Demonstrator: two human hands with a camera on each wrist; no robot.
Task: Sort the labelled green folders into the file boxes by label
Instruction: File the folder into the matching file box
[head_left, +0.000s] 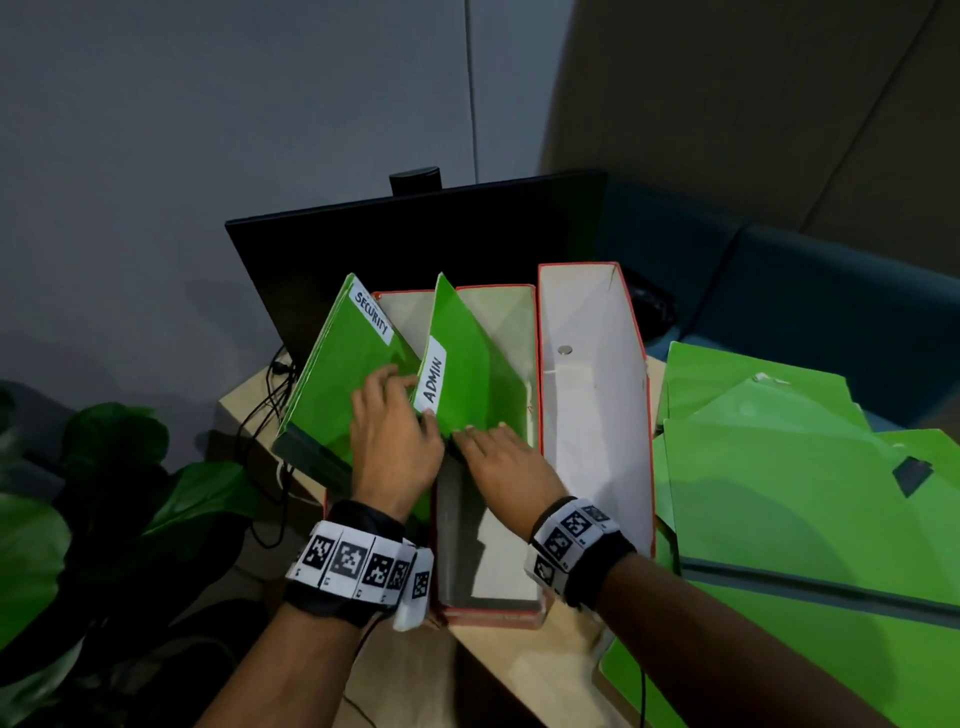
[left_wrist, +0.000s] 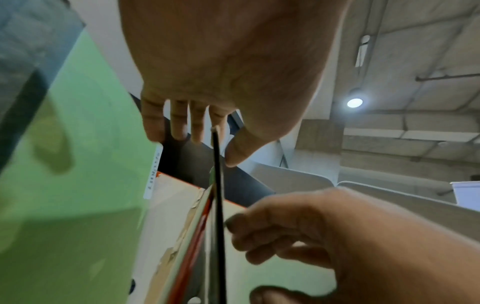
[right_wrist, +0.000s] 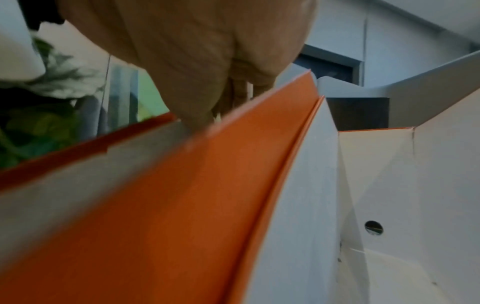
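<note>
Three red file boxes with white insides stand side by side. The left box (head_left: 410, 314) holds a green folder labelled SECURITY (head_left: 337, 374). In the middle box (head_left: 514, 317) a green folder labelled ADMIN (head_left: 478, 374) stands tilted. My left hand (head_left: 395, 431) has straight fingers spread across the SECURITY folder, and the ADMIN folder's thin dark edge (left_wrist: 217, 164) runs between its forefinger and thumb. My right hand (head_left: 501, 457) curls its fingers round the ADMIN folder's near lower edge. The right box (head_left: 592, 415) holds no folder.
A loose pile of green folders (head_left: 779, 493) covers the table to the right. A black monitor (head_left: 415, 249) stands just behind the boxes. Cables (head_left: 265, 395) hang off the table's left edge above a leafy plant (head_left: 104, 493).
</note>
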